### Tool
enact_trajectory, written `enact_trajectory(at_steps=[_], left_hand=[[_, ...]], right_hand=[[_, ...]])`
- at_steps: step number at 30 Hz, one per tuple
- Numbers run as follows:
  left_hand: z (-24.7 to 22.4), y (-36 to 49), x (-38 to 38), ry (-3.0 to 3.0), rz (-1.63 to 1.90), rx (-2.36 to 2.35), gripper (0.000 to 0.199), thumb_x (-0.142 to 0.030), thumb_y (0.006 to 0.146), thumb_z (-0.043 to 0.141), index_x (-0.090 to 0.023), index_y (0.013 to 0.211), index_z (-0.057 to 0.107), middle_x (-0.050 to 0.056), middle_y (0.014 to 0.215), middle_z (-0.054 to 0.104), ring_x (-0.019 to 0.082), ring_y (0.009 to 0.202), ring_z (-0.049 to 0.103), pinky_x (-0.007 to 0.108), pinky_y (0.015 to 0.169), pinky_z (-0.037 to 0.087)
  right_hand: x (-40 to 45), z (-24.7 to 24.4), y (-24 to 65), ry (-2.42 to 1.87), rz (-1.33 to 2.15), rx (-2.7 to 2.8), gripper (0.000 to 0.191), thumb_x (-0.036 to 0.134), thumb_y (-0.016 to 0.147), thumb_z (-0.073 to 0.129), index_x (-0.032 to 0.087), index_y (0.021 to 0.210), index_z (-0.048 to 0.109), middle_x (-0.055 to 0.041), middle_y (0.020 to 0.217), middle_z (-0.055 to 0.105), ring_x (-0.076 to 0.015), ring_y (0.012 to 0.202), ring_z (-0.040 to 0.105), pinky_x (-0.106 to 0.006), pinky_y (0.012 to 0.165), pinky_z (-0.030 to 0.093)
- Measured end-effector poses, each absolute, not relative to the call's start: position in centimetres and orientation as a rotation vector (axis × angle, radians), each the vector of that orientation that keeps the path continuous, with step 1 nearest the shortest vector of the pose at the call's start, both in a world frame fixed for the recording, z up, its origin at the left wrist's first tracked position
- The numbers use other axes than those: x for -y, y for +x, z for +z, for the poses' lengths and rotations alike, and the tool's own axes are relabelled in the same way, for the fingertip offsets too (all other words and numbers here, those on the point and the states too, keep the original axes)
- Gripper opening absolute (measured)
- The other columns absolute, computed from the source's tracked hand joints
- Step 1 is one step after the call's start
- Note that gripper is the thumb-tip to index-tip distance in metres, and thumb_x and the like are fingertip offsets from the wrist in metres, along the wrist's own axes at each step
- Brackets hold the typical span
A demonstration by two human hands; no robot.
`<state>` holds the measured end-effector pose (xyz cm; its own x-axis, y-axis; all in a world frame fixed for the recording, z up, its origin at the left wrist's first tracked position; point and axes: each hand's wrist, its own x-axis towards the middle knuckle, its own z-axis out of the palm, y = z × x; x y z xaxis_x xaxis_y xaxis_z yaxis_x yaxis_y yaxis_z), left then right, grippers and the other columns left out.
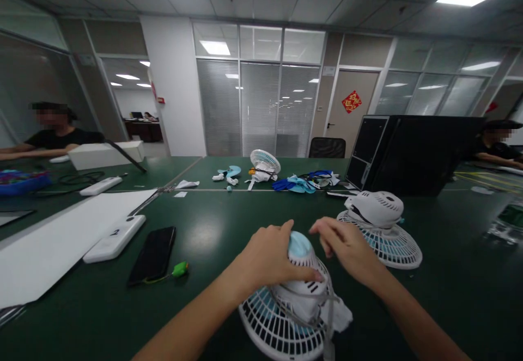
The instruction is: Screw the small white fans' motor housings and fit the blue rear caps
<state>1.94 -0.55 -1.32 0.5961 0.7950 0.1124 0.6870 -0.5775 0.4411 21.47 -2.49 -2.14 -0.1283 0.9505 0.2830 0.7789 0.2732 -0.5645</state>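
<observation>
A small white fan (281, 331) with light blue blades lies cage-down on the green table in front of me. My left hand (269, 257) is wrapped around its motor housing, beside the light blue round cap (299, 244). A grey cord (330, 317) loops around the housing and hangs over the cage. Just right of the cap, apart from the fan, my right hand (343, 244) is raised with its fingers curled together. Whatever its fingertips may hold is hidden. A second white fan (379, 230) lies face-down beyond my right hand.
A third fan (265, 166) stands farther back, near light blue parts (232, 171) and blue gloves (296, 184). A black computer case (417, 154) is at right. A phone (152, 255), white power strip (115, 238) and white board (61, 246) lie left. People sit at both sides.
</observation>
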Motion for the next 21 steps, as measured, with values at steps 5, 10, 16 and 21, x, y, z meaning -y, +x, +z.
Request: enact_trajectory(at_steps=[5,10,16,21], left_hand=[[-1.6,1.8,0.6,2.466,0.368,-1.108,0.118,-0.077,0.062,0.070,-0.011,0.151,0.031,0.024,0.146,0.048,0.044,0.127,0.052,0.056,0.105,0.041],[-1.8,1.3,-0.2,2.508,0.354,-0.941,0.112,-0.067,0.063,0.074,-0.012,0.151,0.033,0.019,0.147,0.049,0.041,0.129,0.051,0.052,0.108,0.039],[-1.6,1.3,0.0,2.545,0.363,-0.928,0.103,-0.063,0.064,0.077,-0.013,0.147,0.040,0.017,0.142,0.054,0.038,0.125,0.054,0.048,0.107,0.041],[-2.1,2.1,0.7,2.550,0.457,-0.821,0.095,-0.062,0.066,0.077,-0.018,0.143,0.044,0.013,0.141,0.057,0.036,0.123,0.057,0.045,0.106,0.041]], right_hand=[[4.9,-8.6,31.0,-1.984,0.232,1.585,0.061,0.071,0.078,0.046,0.020,0.107,0.065,-0.0083,0.080,0.068,-0.0252,0.068,0.064,-0.036,0.059,0.050],[8.7,-14.6,35.1,-2.071,0.305,1.659,0.050,0.068,0.069,0.057,0.024,0.093,0.065,-0.0054,0.074,0.067,-0.0209,0.054,0.060,-0.035,0.053,0.051],[6.6,-13.8,33.5,-1.991,0.347,1.850,0.034,0.051,0.079,0.051,0.022,0.091,0.064,-0.0045,0.073,0.066,-0.0206,0.061,0.063,-0.034,0.059,0.050],[2.3,-11.8,29.9,-1.726,0.451,2.051,0.024,0.032,0.083,0.051,0.017,0.098,0.064,-0.0039,0.075,0.065,-0.0195,0.065,0.062,-0.033,0.064,0.049]])
